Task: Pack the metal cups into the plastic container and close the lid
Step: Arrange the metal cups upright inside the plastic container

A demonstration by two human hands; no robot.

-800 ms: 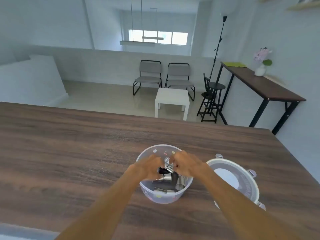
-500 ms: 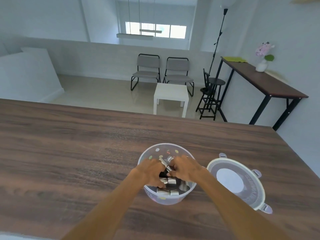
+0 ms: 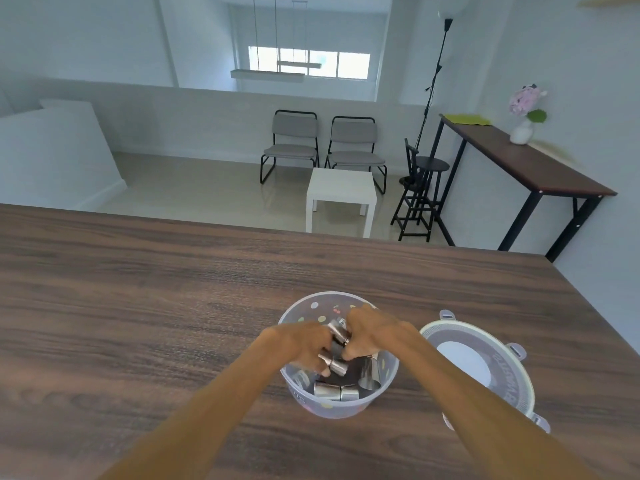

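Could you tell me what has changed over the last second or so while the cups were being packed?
Little has changed. Both hands, left and right, stay over the container, working the cups together; they have dipped slightly deeper inside and more cups now lie along the near wall. I cannot tell whether any cup was let go. The container stays put on the table, and the lid lies beside it to the right, not yet on.

The plastic container (image 3: 337, 405) stands on the table (image 3: 145, 306), near its front edge. Metal cups (image 3: 334, 389) lie inside the container. The left hand (image 3: 303, 344) and right hand (image 3: 372, 332) reach into the container from the front, above those cups. The lid (image 3: 485, 368) lies on the table just right of the container
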